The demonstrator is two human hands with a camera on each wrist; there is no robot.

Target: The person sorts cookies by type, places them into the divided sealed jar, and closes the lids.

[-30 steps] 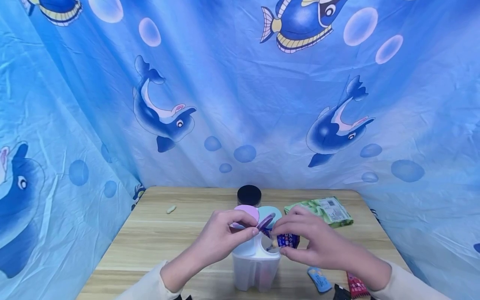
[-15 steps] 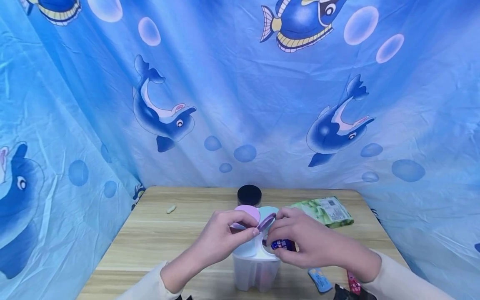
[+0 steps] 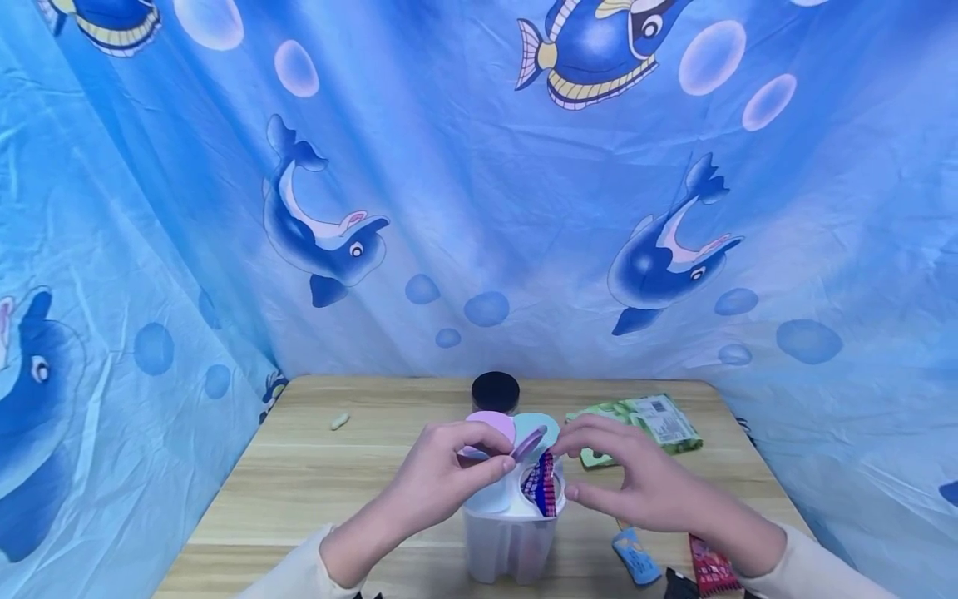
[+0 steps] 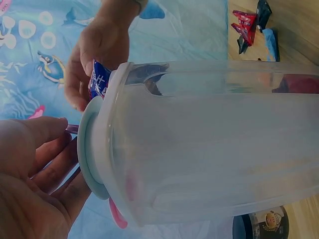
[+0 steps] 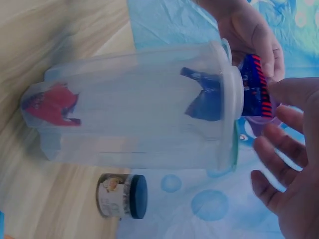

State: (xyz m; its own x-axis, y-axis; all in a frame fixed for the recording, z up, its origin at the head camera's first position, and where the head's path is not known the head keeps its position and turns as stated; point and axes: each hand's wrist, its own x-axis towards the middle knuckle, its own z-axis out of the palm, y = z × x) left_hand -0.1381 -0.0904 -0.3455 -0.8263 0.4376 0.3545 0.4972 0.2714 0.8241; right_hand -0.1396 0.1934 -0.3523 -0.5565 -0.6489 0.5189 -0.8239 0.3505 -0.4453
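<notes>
A tall translucent container [image 3: 503,545] with several round lidded openings stands on the table. My left hand [image 3: 452,466] pinches a raised purple lid [image 3: 532,443] at its top. From the opening under that lid sticks a blue snack packet [image 3: 547,487] with a red-striped end; its lower part shows through the wall in the right wrist view. My right hand [image 3: 647,482] is beside the packet, thumb and fingers spread apart, fingertips near the striped end. A pink lid [image 3: 491,427] and a mint lid [image 3: 540,426] cover the back openings. A red packet [image 5: 55,105] lies inside at the bottom.
Behind the container stands a black-lidded jar [image 3: 496,391]. A green bag [image 3: 666,420] lies at the back right. Nearer, a light-blue packet [image 3: 636,557] and a red packet [image 3: 711,567] lie under the right arm. A small pale piece [image 3: 340,421] is at the back left.
The blue packet has gone from my right hand's grip into the opening, its end now upright there. My right hand has spread and drawn back slightly right. My left hand stays at the purple lid.
</notes>
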